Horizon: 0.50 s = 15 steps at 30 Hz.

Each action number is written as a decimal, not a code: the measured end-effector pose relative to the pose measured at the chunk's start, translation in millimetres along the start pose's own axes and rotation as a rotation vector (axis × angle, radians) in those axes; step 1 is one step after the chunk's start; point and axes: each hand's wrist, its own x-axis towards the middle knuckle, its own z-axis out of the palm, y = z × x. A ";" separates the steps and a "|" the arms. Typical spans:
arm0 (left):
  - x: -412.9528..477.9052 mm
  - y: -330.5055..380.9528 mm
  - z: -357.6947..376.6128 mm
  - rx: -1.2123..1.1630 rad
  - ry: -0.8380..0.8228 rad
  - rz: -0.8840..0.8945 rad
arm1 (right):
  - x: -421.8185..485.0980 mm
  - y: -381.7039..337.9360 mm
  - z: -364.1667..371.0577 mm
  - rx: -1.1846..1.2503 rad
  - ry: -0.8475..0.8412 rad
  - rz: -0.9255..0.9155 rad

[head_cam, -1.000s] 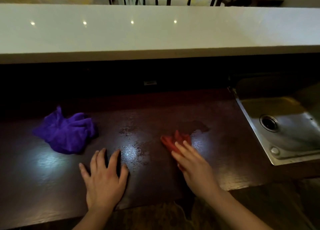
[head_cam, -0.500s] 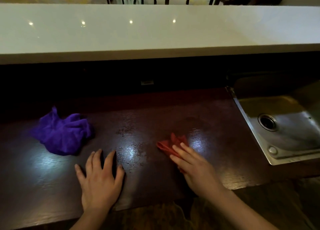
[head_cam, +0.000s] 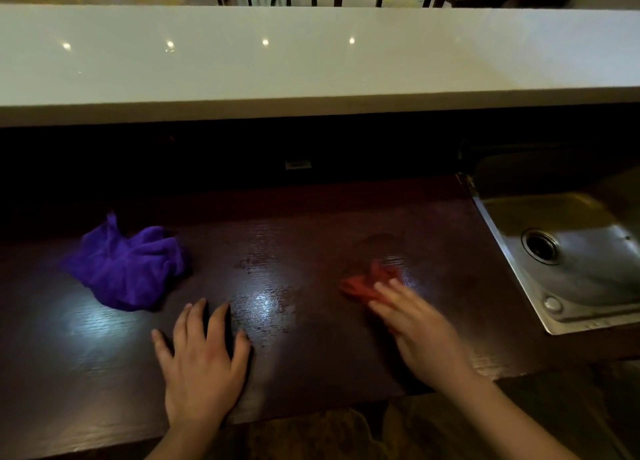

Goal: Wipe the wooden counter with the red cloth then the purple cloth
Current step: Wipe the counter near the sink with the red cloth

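The dark wooden counter runs across the lower half of the head view. My right hand presses flat on the small red cloth, whose crumpled end sticks out past my fingertips; the hand and cloth are motion-blurred. My left hand lies flat on the counter with fingers spread, holding nothing. The purple cloth sits bunched on the counter's left part, just beyond my left hand and not touching it.
A steel sink with a drain is set into the counter at the right. A raised white ledge spans the back above a dark recess. Chair legs stand beyond the ledge.
My right hand has slid the red cloth a little to the right, toward the sink. My left hand stays flat in place. The purple cloth has not moved.
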 end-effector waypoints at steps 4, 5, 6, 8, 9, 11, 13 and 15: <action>0.5 1.1 0.3 0.020 -0.013 0.003 | 40.4 33.9 -13.4 0.067 0.199 0.493; 0.3 1.1 0.0 0.022 -0.014 0.003 | 58.7 33.0 -12.2 0.075 0.227 0.527; 0.3 1.3 -0.4 0.020 -0.011 0.002 | 76.5 29.6 -10.6 0.080 0.237 0.530; 0.3 1.6 -0.5 0.021 -0.008 -0.002 | 101.8 16.2 -5.8 0.106 0.203 0.493; 0.3 1.5 -0.2 0.024 -0.010 -0.003 | 105.8 7.4 -2.3 0.118 0.161 0.447; 0.3 0.6 0.7 0.024 -0.013 -0.004 | 92.7 -13.6 6.9 0.112 0.038 0.245; 1.0 -0.4 1.2 0.023 -0.007 -0.004 | 60.0 -29.9 14.7 0.087 -0.070 0.009; 1.1 -0.9 1.5 0.027 -0.009 0.001 | 36.6 -20.1 9.7 0.071 -0.088 -0.056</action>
